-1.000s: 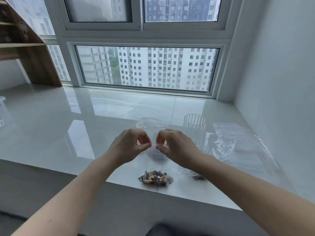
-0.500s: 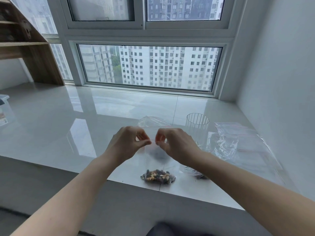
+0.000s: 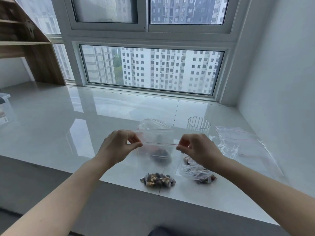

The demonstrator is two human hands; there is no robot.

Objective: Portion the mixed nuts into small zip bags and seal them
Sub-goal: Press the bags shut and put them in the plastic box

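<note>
Clear zip bag [image 3: 157, 160] with red zip line hangs upright above the sill, top stretched flat, mixed nuts [image 3: 157, 180] pooled at its bottom by the front edge. Crumpled bag of nuts [image 3: 198, 173] lies just right of it. Empty zip bags [image 3: 245, 143] lie flat further right. Another clear bag [image 3: 151, 124] sits behind.

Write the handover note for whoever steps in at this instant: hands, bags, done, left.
Left hand pinches the left end and right hand the right end of the red zip line on a small clear plastic zip bag, held up above the glossy white sill.
One small filled bag of mixed nuts lies near the front edge; a crumpled clear bag holding more nuts sits right of it.
Spare clear zip bags lie far right.
Whether the held seal is fully shut is unclear. Check it, then continue portioning.
</note>
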